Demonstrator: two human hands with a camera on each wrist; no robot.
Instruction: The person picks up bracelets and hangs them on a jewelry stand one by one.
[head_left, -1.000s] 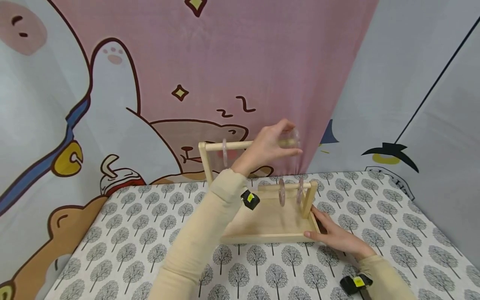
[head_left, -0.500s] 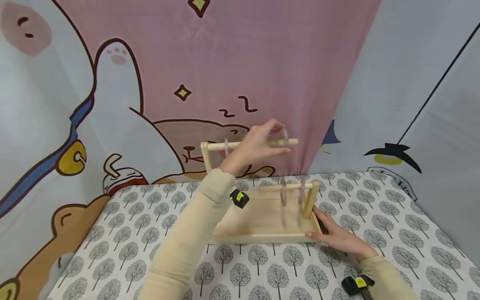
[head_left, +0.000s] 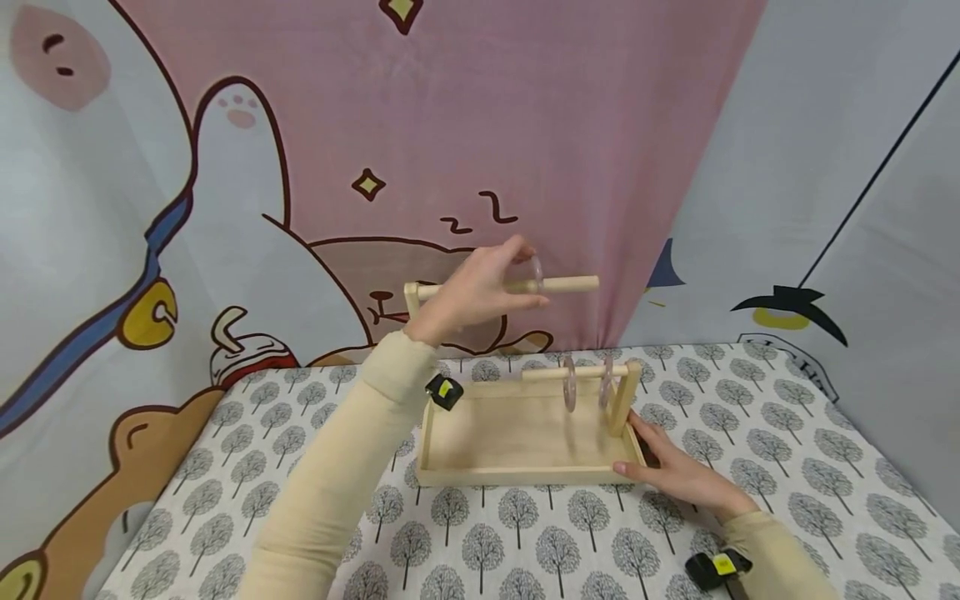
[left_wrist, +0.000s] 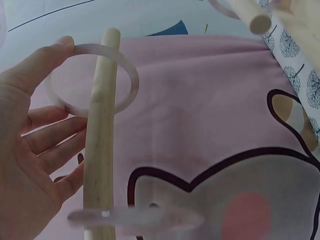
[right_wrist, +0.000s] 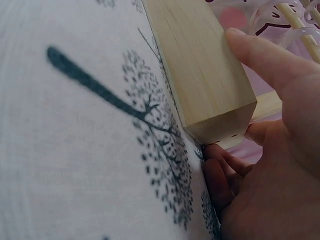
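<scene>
My left hand (head_left: 480, 287) pinches a pale translucent bangle (left_wrist: 131, 82) between thumb and fingers. The upper wooden rod (head_left: 573, 284) of a bangle stand runs through that ring. A second bangle (left_wrist: 145, 217) hangs on the same rod nearer its post, hidden behind my hand in the head view. On the lower rod (head_left: 543, 374) hang two more bangles, one mid-rod (head_left: 570, 385) and one by the post (head_left: 606, 383). My right hand (head_left: 678, 475) grips the right end of the stand's tray (head_left: 517, 477), thumb at the front rim and fingers along the side.
The stand's right post (head_left: 623, 400) rises just beside my right hand. A tree-print cloth (head_left: 480, 542) covers the table. Behind it hangs a pink and white cartoon curtain (head_left: 585, 150), close to the upper rod.
My left hand has slid the bangle leftward along the upper rod, from its free right end toward the left post. The right hand keeps its grip on the tray.
</scene>
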